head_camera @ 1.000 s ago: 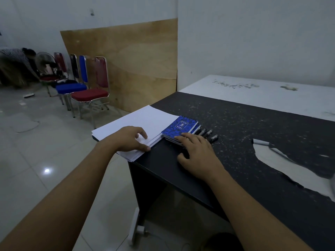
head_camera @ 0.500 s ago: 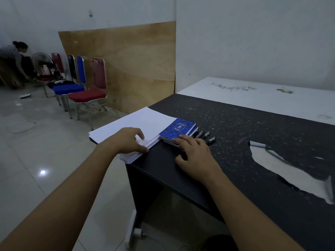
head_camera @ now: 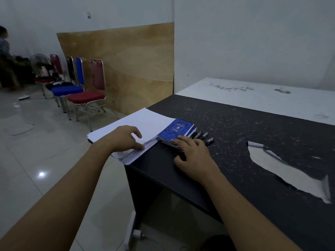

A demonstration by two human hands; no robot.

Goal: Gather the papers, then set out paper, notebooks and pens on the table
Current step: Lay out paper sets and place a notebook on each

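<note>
Left hand (head_camera: 125, 137) has shifted, pinching one paper stack (head_camera: 145, 120).

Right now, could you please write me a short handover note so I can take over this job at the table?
Left hand: on the paper, thumb and fingers apparently pinching the top sheets at the near edge.
Right hand: open, fingers flat on the notebooks and pens.
Things: paper stacked at the table corner, overhanging its edge; notebooks stacked beside it on the right; pens lined up right of those.
Done: papers gathered into one stack.
Left: set out paper, notebooks and pens across the table.
</note>
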